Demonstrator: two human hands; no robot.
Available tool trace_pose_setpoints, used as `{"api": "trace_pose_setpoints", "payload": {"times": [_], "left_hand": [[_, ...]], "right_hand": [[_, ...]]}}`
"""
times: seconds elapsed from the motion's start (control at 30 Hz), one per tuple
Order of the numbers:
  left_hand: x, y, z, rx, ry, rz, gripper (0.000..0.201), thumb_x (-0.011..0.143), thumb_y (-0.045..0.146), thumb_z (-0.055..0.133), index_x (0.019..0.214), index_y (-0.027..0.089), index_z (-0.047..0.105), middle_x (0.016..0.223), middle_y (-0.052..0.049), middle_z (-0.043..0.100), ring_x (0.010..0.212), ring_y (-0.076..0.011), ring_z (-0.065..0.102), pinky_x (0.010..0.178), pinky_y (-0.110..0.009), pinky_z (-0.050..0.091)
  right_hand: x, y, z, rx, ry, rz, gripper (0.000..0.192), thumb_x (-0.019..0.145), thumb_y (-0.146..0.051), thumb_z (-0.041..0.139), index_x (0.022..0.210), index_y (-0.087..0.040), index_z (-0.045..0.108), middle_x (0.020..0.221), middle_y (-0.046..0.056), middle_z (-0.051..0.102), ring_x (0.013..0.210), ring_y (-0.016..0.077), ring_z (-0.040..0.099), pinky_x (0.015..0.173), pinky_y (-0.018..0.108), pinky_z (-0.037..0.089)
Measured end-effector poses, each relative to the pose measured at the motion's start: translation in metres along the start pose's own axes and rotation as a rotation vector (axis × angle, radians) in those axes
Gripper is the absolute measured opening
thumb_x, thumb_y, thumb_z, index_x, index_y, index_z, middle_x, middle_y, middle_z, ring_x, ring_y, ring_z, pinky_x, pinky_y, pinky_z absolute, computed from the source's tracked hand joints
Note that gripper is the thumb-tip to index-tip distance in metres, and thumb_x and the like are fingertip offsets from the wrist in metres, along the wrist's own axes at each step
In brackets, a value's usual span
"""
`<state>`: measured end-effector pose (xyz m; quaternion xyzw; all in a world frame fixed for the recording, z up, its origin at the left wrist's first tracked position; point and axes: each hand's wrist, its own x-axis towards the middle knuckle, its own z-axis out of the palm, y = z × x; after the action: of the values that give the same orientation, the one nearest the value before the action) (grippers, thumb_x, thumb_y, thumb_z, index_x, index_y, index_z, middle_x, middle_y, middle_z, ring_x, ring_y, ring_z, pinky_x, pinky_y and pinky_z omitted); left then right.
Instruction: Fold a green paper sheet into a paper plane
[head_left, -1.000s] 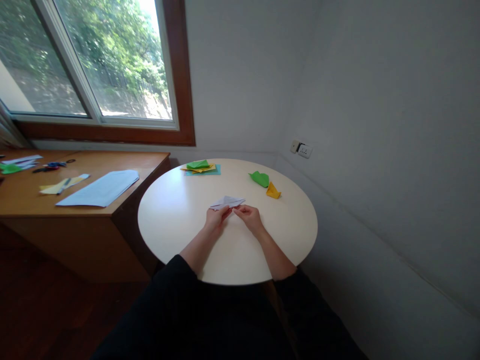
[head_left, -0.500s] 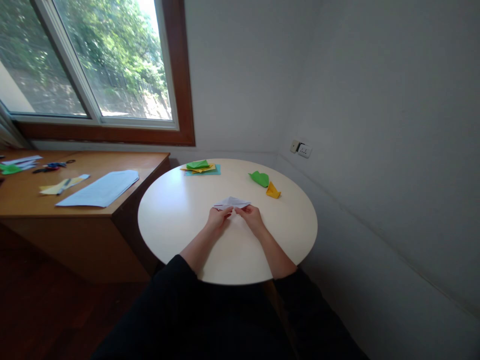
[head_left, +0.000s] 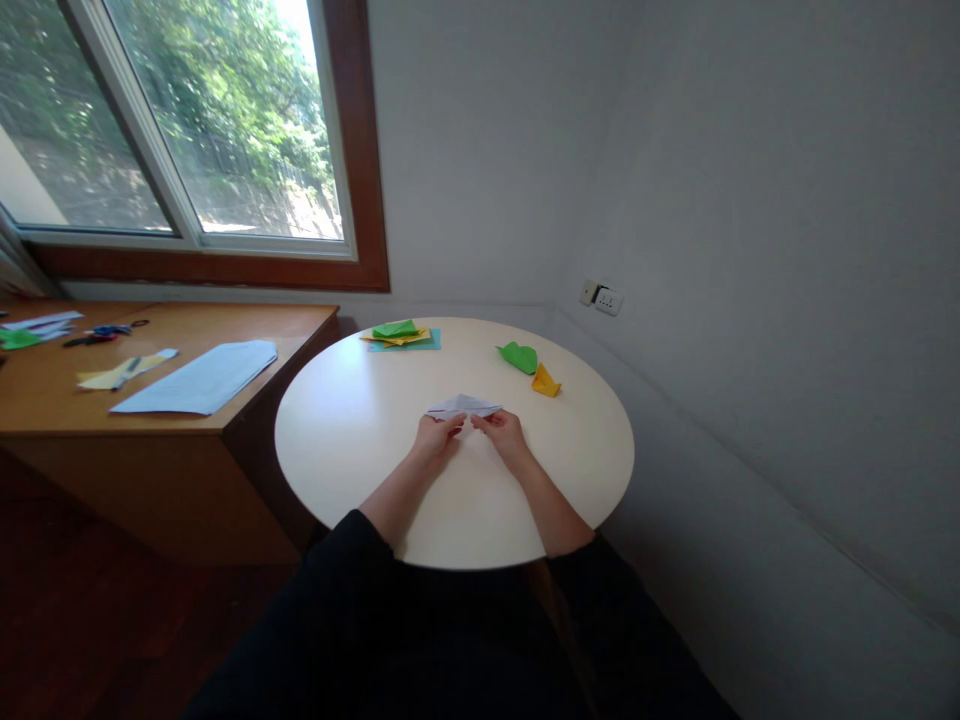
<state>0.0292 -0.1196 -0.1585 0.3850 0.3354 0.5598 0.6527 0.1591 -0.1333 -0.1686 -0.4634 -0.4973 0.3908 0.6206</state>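
Nearest the viewer, the person's dark-clad lap fills the lower frame, and two bare forearms reach forward over the near rim of the round white table [head_left: 352,470]. Both hands meet at the table's middle: the left hand [head_left: 436,438] and the right hand [head_left: 501,432] each pinch the near edge of a folded white paper [head_left: 462,405], thumbs and fingertips closed on it from either side. The paper sits as a low, flat triangular form, its near edge in the fingers and the rest lying on or just above the tabletop; which cannot be told.

Compared with a second ago, the paper has shifted slightly rightward and its outline has become more symmetrical, while the two hands have drawn closer together along its near edge. Over the last half second almost nothing has moved, which suggests a crease is being pressed or held in place rather than a new fold begun.

Farther across the table, to the right, a green folded piece [head_left: 520,356] lies just beside a yellow folded piece [head_left: 545,381]. At the far rim rests a small stack of coloured sheets [head_left: 402,336], green and yellow over teal. Beyond, to the left, a wooden desk [head_left: 247,400] carries a pale blue sheet [head_left: 199,377] and scattered papers below the window [head_left: 180,130]; a wall socket [head_left: 602,296] sits to the right.
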Motion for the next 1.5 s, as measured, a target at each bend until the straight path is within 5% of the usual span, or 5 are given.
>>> {"api": "trace_pose_setpoints", "payload": {"times": [1.5], "left_hand": [[-0.0027,0.0058,0.0012,-0.028,-0.02,-0.065,0.04,0.04,0.032,0.085,0.069,0.012,0.066,0.069,-0.005,0.064,0.06,-0.0113,0.054,0.06,-0.026,0.039]], "right_hand": [[0.0004,0.0004,-0.0013,-0.076,-0.022,-0.004,0.038,0.053,-0.05,0.073,0.064,-0.015,0.064,0.062,0.004,0.065,0.06,0.0154,0.057,0.06,0.029,0.045]]}}
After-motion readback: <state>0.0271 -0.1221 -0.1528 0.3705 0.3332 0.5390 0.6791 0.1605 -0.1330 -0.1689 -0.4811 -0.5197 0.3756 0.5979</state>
